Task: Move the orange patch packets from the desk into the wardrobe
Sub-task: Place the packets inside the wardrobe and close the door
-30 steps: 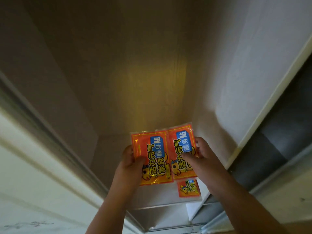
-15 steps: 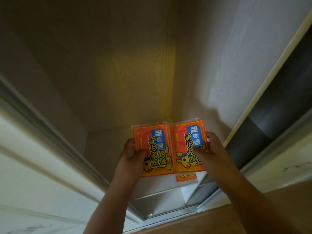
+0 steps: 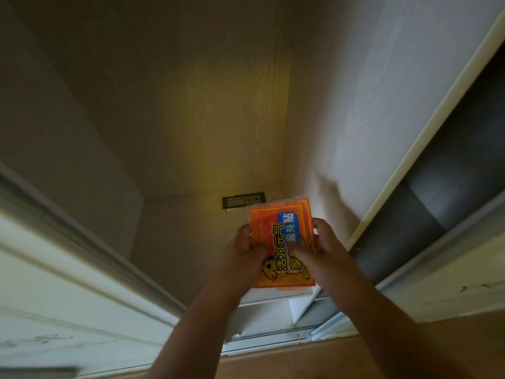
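I look into the open wardrobe (image 3: 191, 105). Both my hands hold orange patch packets (image 3: 281, 236) stacked one on another above the wardrobe floor (image 3: 175, 242). The packets are orange with a blue label, black characters and a cartoon figure. My left hand (image 3: 241, 253) grips their left edge, thumb on top. My right hand (image 3: 321, 247) grips the right edge, thumb on the front. A sliver of another orange packet shows under the stack's lower edge.
A dark socket panel (image 3: 243, 201) sits at the back of the wardrobe floor. A sliding door (image 3: 68, 269) stands at the left, a dark door panel (image 3: 437, 187) at the right. The door track (image 3: 273, 340) and wooden floor (image 3: 300, 362) lie below.
The two packets were held side by side; my hands have come together so they now overlap in one stack. The view has dropped and shows the socket panel.
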